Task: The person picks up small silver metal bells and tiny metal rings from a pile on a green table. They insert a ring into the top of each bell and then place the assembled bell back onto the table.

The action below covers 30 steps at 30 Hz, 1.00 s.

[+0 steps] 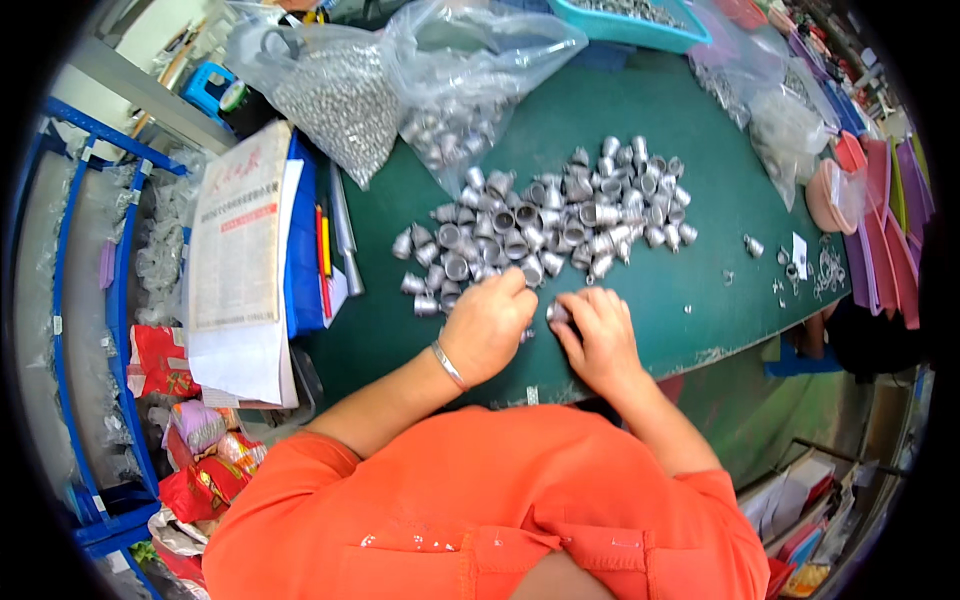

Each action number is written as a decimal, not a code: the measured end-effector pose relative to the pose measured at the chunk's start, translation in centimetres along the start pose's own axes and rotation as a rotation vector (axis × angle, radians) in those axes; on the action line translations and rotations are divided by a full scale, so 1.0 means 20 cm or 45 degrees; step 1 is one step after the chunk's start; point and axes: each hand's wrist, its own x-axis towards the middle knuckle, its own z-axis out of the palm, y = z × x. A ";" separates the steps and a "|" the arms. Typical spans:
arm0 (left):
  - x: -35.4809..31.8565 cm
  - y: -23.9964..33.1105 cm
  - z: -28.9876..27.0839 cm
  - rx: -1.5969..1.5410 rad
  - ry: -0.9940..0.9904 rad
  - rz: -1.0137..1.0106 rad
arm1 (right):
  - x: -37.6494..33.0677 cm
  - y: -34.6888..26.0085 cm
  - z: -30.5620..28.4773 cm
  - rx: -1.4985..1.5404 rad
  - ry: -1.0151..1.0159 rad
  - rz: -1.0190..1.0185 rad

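Green tabletop (735,195); right grip (603,338), barely parted, holds grey cap (556,313).

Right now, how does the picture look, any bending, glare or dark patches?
In the head view, black fills the corners and the blue shelf rack at the left bows outward; in the same view, pale reflections streak the clear plastic bag at the top, while the pile of metal parts on the green table looks fairly sharp.
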 end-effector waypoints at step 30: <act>-0.17 -0.15 -0.13 0.162 0.143 -0.403 | -0.05 0.01 0.00 0.154 0.090 0.017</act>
